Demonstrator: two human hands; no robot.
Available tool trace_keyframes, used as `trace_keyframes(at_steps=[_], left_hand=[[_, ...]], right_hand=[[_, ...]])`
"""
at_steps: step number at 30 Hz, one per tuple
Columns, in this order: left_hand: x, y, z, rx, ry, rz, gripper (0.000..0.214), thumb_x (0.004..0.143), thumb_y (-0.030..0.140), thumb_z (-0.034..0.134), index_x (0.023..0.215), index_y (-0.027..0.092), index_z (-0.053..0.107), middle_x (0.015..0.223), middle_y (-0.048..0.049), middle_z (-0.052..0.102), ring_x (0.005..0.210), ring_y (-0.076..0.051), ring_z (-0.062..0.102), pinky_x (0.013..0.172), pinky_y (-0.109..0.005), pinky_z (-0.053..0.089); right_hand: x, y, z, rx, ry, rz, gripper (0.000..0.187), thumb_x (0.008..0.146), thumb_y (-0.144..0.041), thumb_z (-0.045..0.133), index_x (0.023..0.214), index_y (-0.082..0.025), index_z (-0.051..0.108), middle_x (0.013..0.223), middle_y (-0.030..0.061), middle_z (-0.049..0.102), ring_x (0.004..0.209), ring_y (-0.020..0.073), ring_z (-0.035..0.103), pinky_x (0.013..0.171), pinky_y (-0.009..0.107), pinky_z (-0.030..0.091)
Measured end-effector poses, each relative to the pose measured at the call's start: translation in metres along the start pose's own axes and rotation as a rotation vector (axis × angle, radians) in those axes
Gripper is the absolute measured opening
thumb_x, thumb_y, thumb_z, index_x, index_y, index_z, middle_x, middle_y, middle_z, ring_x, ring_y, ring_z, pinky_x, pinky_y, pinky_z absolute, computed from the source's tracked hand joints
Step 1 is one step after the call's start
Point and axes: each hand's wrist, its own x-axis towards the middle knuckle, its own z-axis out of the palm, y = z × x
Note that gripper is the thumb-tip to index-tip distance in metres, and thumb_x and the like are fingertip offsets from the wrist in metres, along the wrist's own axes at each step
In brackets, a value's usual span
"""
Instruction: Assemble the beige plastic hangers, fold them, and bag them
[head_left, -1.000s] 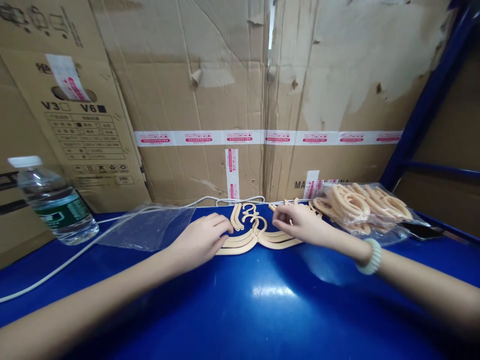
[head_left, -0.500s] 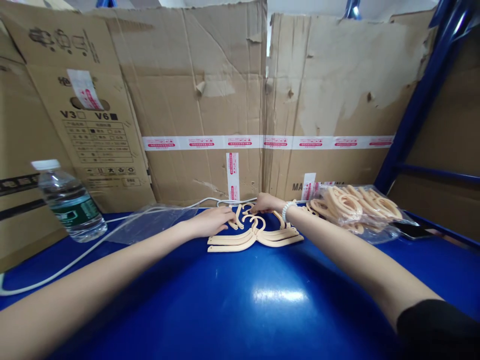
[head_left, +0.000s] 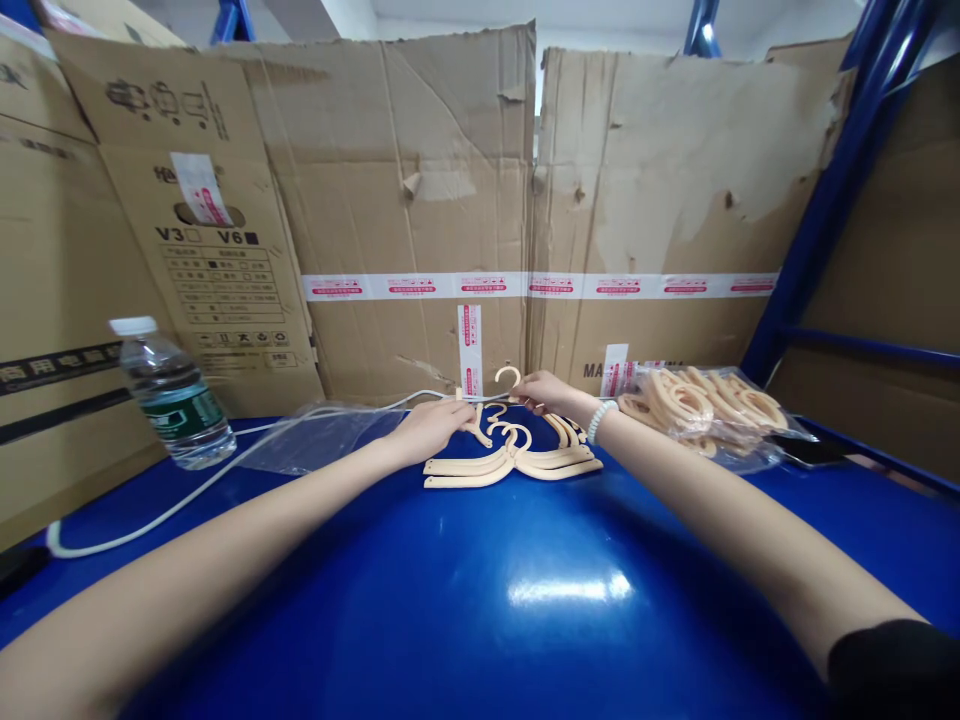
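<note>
A small stack of beige plastic hangers (head_left: 510,462) lies flat on the glossy blue table (head_left: 480,600), hooks pointing away from me. My left hand (head_left: 431,428) rests on the stack's left end, fingers curled over loose hanger pieces. My right hand (head_left: 551,392), with a white bead bracelet at the wrist, is closed on one hanger (head_left: 508,378) whose hook stands lifted above the stack near the cardboard wall.
A clear bag of more beige hangers (head_left: 705,410) sits at the right, a dark phone (head_left: 806,450) beside it. An empty clear plastic bag (head_left: 311,440), a white cable (head_left: 187,500) and a water bottle (head_left: 174,395) lie left. Cardboard boxes (head_left: 420,210) wall the back; blue shelf posts (head_left: 832,190) stand right.
My right hand reached farther back over the stack and lifted a hanger so its hook stands up. My left hand slid forward along the stack. The view tilted upward.
</note>
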Motion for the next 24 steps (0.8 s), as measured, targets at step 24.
trace_keyframes(at_steps=[24], left_hand=[[-0.037,0.119,-0.015,-0.929,0.535,-0.365,0.064,0.069,0.023,0.077,0.127,0.021,0.049,0.12,-0.0093,0.059,0.083,-0.017,0.069,0.078,-0.034,0.058]], right_hand=[[-0.151,0.039,0.047,0.719,-0.232,-0.171,0.02,0.068,-0.012,0.083,0.079,-0.015,0.067,0.074,-0.0007,0.071,0.074,0.0123,0.07,0.077,0.027,0.056]])
